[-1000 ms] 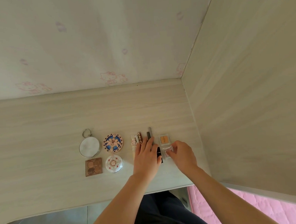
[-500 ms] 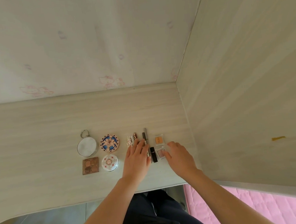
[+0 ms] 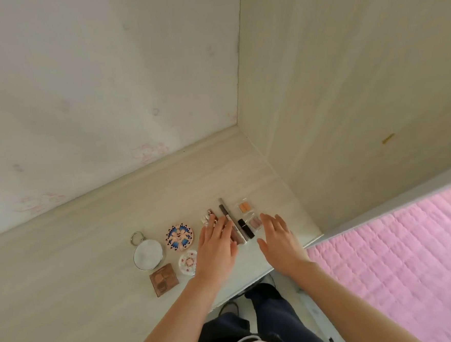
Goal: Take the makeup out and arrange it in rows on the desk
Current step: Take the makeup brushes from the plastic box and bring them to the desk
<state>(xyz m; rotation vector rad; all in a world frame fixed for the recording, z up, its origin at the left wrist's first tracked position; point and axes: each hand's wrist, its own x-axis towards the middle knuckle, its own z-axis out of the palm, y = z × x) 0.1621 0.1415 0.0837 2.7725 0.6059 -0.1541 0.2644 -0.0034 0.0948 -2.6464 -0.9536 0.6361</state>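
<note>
Left hand (image 3: 214, 247) and right hand (image 3: 279, 238), fingers straight and holding nothing, sit beside slim makeup pencils (image 3: 224, 210) on the bench (image 3: 90, 233); these look light, rigid, roll-prone, best pinched mid-barrel.

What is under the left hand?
The left hand covers the near ends of the patterned tubes; their far ends show. Whatever else lies beneath is hidden.
</note>
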